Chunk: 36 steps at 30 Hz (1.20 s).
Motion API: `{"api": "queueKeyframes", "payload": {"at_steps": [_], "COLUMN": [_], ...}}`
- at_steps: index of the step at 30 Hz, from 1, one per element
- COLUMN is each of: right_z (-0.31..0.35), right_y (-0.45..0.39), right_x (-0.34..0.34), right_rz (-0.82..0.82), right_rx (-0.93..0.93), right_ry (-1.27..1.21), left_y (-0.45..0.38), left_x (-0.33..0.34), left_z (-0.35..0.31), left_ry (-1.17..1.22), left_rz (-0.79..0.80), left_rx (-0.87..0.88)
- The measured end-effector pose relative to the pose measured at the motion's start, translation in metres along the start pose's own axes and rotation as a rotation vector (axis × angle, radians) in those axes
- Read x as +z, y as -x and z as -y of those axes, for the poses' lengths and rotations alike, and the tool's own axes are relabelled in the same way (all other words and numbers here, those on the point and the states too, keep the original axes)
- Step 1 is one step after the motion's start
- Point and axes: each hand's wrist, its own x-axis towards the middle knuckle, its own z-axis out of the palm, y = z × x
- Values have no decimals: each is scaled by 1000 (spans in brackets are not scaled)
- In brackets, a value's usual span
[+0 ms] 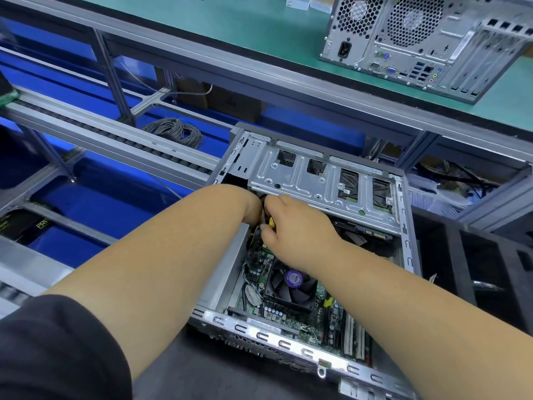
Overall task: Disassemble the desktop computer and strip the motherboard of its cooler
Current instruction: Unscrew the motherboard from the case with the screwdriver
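An open desktop computer case (403, 226) lies on its side in front of me. Inside, the green motherboard (331, 316) carries a black cooler fan (291, 284) with a purple sticker. A silver drive cage (317, 180) spans the far part of the case. My right hand (291, 223) reaches in under the cage edge, its fingers curled on a small yellow and black connector (270, 223). My left hand (253, 209) is pushed into the same gap, and its fingers are hidden behind the case wall and my right hand.
A second computer case (427, 44) stands on the green upper shelf (259, 27) at the back right. A coil of grey cable (176, 131) lies on the blue lower level to the left. A roller rail (95, 125) runs diagonally at left. Dark compartments (484, 272) sit at right.
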Motion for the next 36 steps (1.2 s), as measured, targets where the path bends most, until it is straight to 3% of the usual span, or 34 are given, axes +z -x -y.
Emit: {"api": "queueKeyframes", "payload": {"at_steps": [3, 8, 14, 20, 26, 31, 36], "right_z": [-1, 0, 1, 2, 4, 3, 5], "right_y": [-3, -5, -4, -6, -6, -6, 0], "right_x": [1, -2, 4, 2, 5, 2, 7], "right_rz": [4, 48, -39, 21, -43, 11, -68], "right_rx": [28, 0, 42, 33, 65, 48, 65], "right_ry": [96, -184, 143, -220, 94, -176, 91], "left_y": [-2, -3, 0, -1, 1, -2, -5], "left_x": [1, 2, 0, 2, 0, 2, 1], "left_z": [3, 0, 1, -2, 3, -2, 3], "left_ry": [-7, -7, -31, -3, 71, 15, 35], "left_rz": [4, -14, 1, -23, -20, -3, -13], "left_rx": [-13, -10, -22, -32, -16, -20, -10]}}
